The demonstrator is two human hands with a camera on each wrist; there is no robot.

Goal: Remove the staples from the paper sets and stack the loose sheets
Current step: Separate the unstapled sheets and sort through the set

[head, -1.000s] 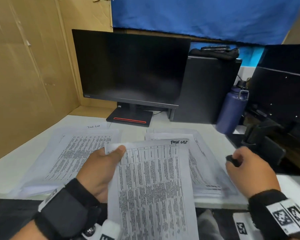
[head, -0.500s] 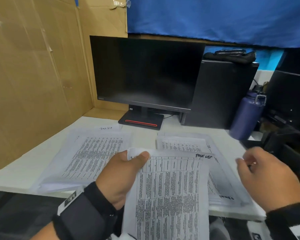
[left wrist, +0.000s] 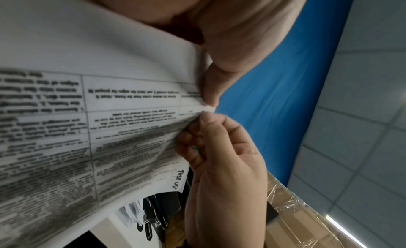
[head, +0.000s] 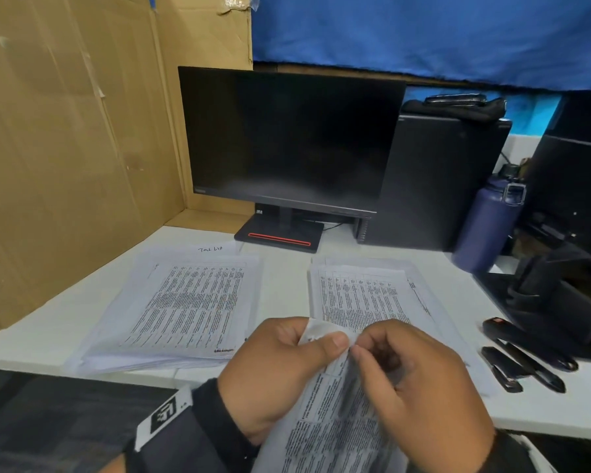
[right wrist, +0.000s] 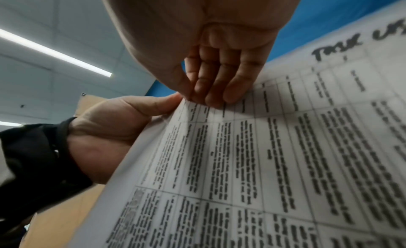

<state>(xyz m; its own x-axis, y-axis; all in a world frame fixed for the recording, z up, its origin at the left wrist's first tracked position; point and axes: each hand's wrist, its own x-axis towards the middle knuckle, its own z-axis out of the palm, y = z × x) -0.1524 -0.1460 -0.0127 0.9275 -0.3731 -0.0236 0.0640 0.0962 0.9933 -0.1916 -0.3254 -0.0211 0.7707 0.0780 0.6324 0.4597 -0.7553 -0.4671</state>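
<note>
A printed paper set (head: 325, 421) is held upright over the desk's near edge. My left hand (head: 287, 363) grips its top corner, thumb (head: 335, 343) across the front. My right hand (head: 413, 380) meets it there and pinches the same corner with thumb and fingertips (right wrist: 215, 88). In the left wrist view the two hands (left wrist: 219, 147) touch at the sheet's edge (left wrist: 197, 102). No staple can be made out. Two flat paper stacks lie on the desk, one on the left (head: 185, 308) and one on the right (head: 362, 295).
Black tools with red marks (head: 522, 360) lie on the desk at the right, beside a black holder (head: 553, 302). A monitor (head: 287, 138), a black computer case (head: 440, 179) and a blue bottle (head: 485, 227) stand at the back. Cardboard (head: 65, 148) walls the left.
My right hand no longer holds the small black tool and has moved left to the paper set's top corner. My left hand has drawn the set lower and nearer.
</note>
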